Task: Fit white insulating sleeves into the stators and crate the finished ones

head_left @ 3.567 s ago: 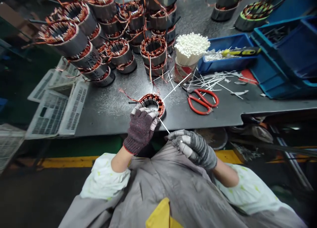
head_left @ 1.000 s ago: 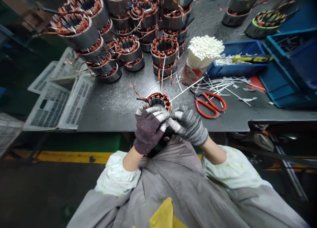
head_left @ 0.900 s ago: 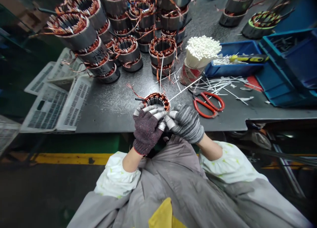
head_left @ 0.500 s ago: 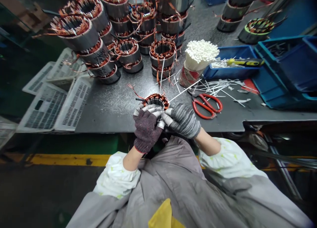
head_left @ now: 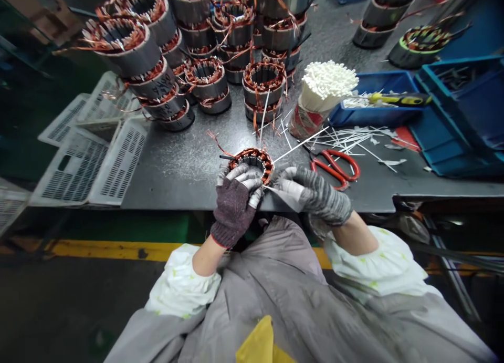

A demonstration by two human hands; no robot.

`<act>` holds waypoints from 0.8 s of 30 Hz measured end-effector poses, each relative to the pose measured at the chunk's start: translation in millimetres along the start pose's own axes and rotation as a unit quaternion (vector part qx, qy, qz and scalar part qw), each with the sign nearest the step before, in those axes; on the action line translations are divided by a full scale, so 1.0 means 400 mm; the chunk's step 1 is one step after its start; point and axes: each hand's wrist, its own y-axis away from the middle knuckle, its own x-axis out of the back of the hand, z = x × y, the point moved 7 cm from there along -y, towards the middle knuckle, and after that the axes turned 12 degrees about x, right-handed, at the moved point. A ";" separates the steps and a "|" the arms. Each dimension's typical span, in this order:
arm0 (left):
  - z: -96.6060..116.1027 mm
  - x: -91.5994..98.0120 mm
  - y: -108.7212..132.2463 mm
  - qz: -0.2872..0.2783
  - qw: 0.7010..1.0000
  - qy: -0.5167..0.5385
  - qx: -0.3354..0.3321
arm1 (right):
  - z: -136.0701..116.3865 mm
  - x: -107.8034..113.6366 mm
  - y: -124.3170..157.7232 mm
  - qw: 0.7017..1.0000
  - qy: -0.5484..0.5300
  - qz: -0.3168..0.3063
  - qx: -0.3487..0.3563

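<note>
Right hand (head_left: 313, 196) pulled back; blue tray (head_left: 372, 120) holds a screwdriver (head_left: 399, 99).

hands (head_left: 234, 213) (head_left: 315, 195): 2 | stator (head_left: 254, 154): 1 | scissors (head_left: 334, 168): 1 | screwdriver (head_left: 397, 98): 1

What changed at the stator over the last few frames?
The right hand has drawn back rightward, away from the rim of the wound stator, and a thin white tie now runs from it toward the stator. The left hand stays on the rim. The red-handled scissors stayed put.
</note>
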 end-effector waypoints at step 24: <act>0.011 -0.018 -0.006 -0.117 0.983 0.126 -0.057 | -0.018 -0.021 0.057 0.985 -0.074 0.151 -0.046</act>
